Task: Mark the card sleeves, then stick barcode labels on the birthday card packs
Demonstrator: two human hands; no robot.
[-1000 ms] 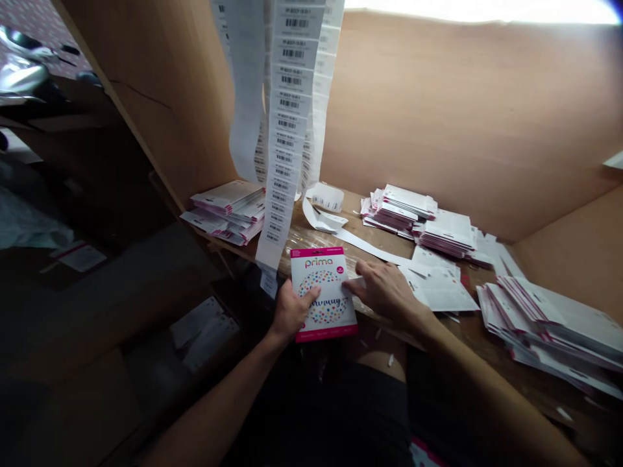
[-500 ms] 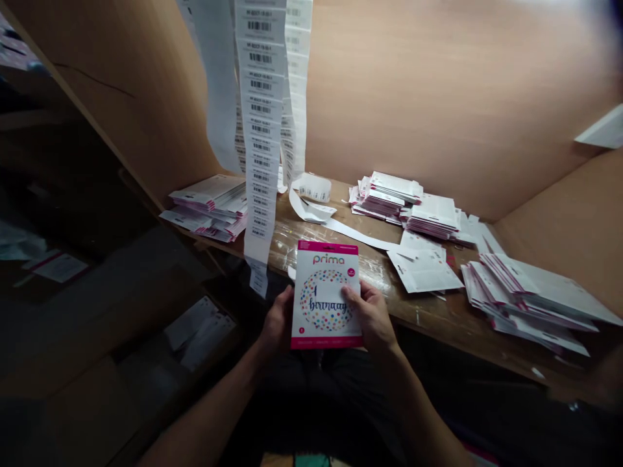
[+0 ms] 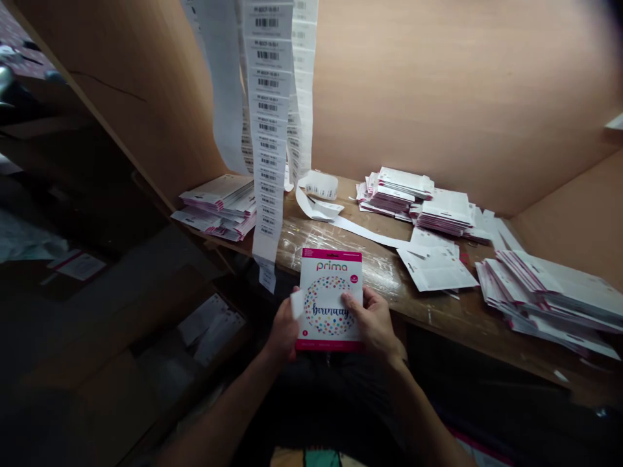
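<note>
Both my hands hold a white card packet [image 3: 331, 285] with a pink top and bottom band, the word "prima" and a dotted circle. My left hand [image 3: 283, 329] grips its left edge, and a small white label [image 3: 296, 303] shows at its fingertips. My right hand [image 3: 374, 322] grips the right edge, thumb across the front. The packet hangs in front of the near edge of the wooden table [image 3: 438, 311].
Long strips of barcode labels [image 3: 268, 130] hang down over the table's left part. Stacks of similar packets lie at the left [image 3: 219, 204], at the back [image 3: 413, 201] and at the right [image 3: 549, 292]. A loose label roll [image 3: 318, 188] lies behind. Brown board walls enclose the table.
My right hand left the table and took the packet's right edge. The packet came a little closer to me. A small white label now shows at my left fingertips.
</note>
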